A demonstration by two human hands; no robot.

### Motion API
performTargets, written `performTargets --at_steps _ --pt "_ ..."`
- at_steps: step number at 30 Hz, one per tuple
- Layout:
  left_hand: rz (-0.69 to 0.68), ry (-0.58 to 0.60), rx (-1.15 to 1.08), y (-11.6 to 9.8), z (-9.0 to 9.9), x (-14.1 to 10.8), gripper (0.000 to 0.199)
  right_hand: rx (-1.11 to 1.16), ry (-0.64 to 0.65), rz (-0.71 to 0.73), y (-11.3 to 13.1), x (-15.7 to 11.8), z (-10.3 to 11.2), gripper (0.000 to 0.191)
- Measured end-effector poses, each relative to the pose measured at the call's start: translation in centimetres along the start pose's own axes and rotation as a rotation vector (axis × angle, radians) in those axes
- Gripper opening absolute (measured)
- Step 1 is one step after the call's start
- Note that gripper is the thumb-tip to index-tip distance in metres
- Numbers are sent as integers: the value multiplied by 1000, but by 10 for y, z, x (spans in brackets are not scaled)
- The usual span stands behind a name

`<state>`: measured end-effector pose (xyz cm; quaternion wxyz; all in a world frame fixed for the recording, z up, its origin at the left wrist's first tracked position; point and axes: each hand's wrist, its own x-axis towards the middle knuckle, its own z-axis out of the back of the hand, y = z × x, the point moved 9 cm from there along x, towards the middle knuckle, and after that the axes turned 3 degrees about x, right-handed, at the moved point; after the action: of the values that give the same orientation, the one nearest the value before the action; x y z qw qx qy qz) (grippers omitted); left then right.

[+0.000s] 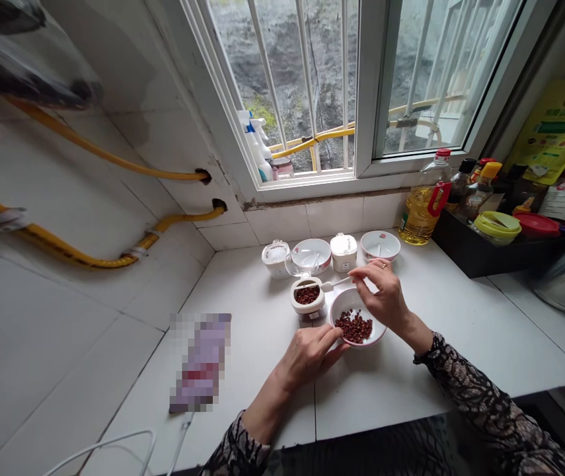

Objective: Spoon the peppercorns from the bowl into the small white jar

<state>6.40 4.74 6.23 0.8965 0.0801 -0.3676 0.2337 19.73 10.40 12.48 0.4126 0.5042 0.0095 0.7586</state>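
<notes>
A white bowl with dark red-brown peppercorns in its bottom stands on the white tiled counter. My left hand grips its near left rim between thumb and fingers. Above the bowl's far side, my right hand pinches the handle of a small white spoon. The spoon's head is at the right edge of an open jar, which holds more of the same peppercorns. The jar's clear lid is raised at the back.
Behind stand two lidded white jars and two bowls. An oil bottle and a black bottle rack are at the right. A pixelated purple object and a white cable lie left.
</notes>
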Motion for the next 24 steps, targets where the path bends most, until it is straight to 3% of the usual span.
performTargets --at_steps 3,7,11,24 --pt "-3 3 3 0 -1 -1 21 -88 68 -4 -13 0 3 18" --pt "2 8 -4 1 -1 -2 19 -244 236 -18 -29 -10 -14 16" --pt "20 19 0 2 -3 -3 19 -169 308 -85 -34 -21 -30 17" --pt "25 34 -20 3 -4 -5 15 157 181 -422 -66 -21 -17 20"
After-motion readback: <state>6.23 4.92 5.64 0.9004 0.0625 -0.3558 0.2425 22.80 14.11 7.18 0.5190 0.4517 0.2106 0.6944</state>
